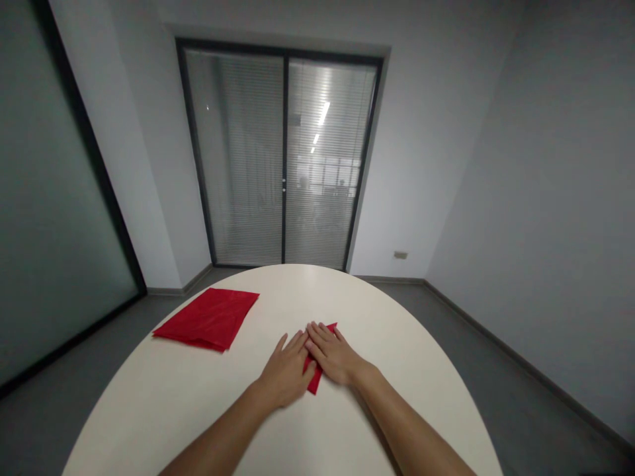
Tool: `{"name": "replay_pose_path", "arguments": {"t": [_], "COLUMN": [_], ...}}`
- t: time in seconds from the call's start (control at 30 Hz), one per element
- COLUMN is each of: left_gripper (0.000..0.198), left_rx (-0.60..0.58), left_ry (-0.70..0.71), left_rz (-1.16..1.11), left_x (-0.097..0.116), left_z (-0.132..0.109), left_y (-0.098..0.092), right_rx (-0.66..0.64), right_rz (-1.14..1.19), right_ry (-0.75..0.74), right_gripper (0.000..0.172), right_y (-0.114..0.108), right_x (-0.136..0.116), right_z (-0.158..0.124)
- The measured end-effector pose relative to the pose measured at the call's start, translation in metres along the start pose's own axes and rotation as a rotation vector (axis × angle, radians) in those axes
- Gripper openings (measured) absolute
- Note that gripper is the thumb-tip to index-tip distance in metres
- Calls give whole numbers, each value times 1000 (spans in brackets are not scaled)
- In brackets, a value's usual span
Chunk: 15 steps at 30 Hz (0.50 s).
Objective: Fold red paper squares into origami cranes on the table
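A small folded red sheet (314,382), paper or cloth, lies on the table in front of me, mostly covered by both hands. My left hand (286,371) lies flat along its left side, fingers stretched out and pointing away from me. Across its upper part my right hand (333,354) rests palm down, the fingers extended and meeting the left fingertips. Only a far corner and the near end of the red piece show. Farther off to the left, a larger red folded sheet (206,320) lies flat, its layers slightly apart at the near edge.
The round, cream-coloured table (397,396) curves away to both sides. Beyond its far edge are grey floor and a dark-framed glass door (284,158) with blinds. A frosted glass panel (59,211) stands at the left, and a plain wall (555,198) at the right.
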<state>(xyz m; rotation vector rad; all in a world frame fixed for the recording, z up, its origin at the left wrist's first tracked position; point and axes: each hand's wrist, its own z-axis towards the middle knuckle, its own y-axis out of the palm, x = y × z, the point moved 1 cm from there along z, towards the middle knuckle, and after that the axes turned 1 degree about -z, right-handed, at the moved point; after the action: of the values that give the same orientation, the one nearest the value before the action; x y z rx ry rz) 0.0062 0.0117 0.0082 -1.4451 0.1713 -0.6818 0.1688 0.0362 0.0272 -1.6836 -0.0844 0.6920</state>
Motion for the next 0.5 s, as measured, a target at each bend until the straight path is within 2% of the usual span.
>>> {"name": "replay_pose_path", "arguments": {"t": [0.1, 0.23, 0.37, 0.43, 0.5], "left_gripper": [59, 58, 54, 52, 51], "left_rx": [-46, -48, -11, 21, 46], "left_ry": [-13, -16, 20, 45, 75], "left_rz": [-4, 1, 36, 47, 46], "left_x": [0, 0, -2, -4, -6], "left_z": [0, -1, -1, -1, -1], "left_y": [-2, -6, -11, -13, -16], "right_rx": [-16, 89, 238, 213, 160], "right_rz": [-82, -187, -197, -154, -112], "right_ry": [114, 205, 66, -22, -49], "right_gripper": [70, 63, 55, 51, 49], "right_y": [-1, -5, -8, -7, -4], "right_x": [12, 28, 29, 28, 30], "right_z": [0, 1, 2, 3, 4]}}
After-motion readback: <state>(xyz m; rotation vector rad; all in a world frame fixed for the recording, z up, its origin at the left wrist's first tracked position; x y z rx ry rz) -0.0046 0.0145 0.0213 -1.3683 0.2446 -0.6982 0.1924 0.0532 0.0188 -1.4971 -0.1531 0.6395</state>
